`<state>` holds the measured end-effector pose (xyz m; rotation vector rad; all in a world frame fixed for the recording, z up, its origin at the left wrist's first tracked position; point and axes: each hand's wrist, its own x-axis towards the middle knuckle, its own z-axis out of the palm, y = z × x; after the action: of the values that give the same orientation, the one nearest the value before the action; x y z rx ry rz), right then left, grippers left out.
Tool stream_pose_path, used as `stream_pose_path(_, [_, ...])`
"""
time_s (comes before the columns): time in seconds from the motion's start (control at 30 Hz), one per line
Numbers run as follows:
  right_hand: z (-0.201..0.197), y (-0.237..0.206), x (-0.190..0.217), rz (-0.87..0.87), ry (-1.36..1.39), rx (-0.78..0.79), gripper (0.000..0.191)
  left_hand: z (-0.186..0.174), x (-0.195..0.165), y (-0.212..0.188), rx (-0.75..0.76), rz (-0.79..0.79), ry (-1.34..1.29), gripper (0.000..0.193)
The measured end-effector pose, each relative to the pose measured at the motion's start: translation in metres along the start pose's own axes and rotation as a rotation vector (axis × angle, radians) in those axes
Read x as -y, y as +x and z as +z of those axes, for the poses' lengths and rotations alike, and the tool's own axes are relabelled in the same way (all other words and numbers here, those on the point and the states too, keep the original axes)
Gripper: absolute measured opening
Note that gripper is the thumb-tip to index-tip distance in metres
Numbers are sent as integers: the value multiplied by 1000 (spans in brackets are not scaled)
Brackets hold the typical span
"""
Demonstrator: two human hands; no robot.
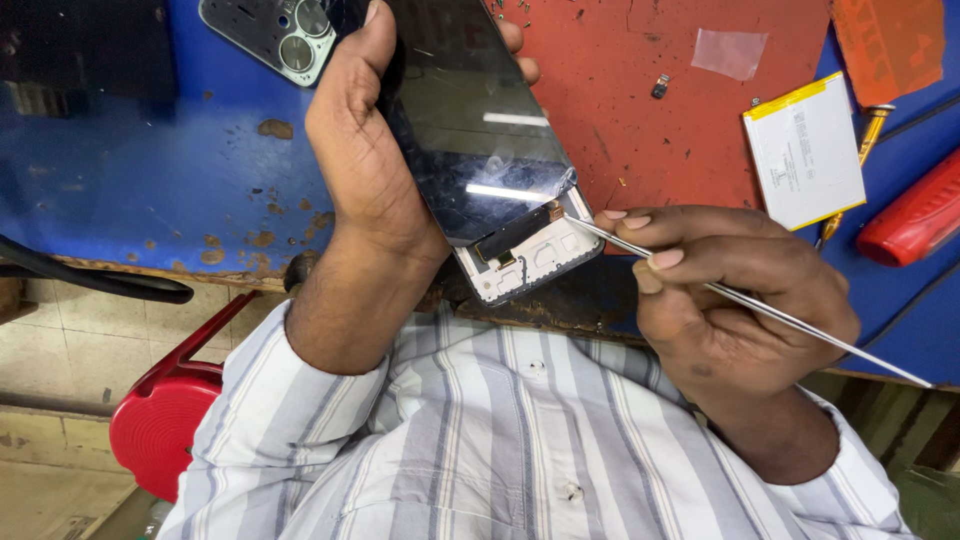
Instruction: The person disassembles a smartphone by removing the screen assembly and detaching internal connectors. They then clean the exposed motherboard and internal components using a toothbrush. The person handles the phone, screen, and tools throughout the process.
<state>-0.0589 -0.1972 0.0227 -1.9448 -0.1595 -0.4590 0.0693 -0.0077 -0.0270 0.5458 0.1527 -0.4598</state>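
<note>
Gripping a phone (pixel 478 130) by its long edges, the left hand (pixel 365 150) wraps round it with thumb on one side and fingertips curling over the other, holding it above the bench (pixel 120 170). The right hand (pixel 730 300) pinches a thin metal tool (pixel 760 305) like a pen, thumb and fingers closed on the shaft; beyond the pinch, its tip touches the small connector at the phone's lower end, where the dark screen has lifted off the white frame. The screen looks thin, stiff and brittle, and glossy enough to slip, so the edge hold seems the safe one, well clear of the exposed ribbon. Past the right hand lie a white battery (pixel 805 150), a red-handled tool (pixel 915 220) and a red mat (pixel 640 100); above the left hand's grip rests a back cover (pixel 270 35) with camera rings.
</note>
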Motion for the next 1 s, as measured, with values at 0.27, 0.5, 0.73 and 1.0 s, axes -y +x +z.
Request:
stream_pose_path(0.27, [-2, -4, -3, 12, 33, -8, 19, -1, -1, 0, -9, -5, 15, 46])
stream_pose_path(0.5, [-5, -4, -6, 73, 246, -98, 12, 6, -7, 5, 5, -100, 36, 46])
stream_pose_path(0.73, [-40, -2, -12, 110, 156, -179, 14, 23, -27, 4, 88, 6, 274, 24])
stream_pose_path(1.0, [-88, 8, 7, 296, -641, 158, 21, 36, -44, 16, 386, -10, 681, 32])
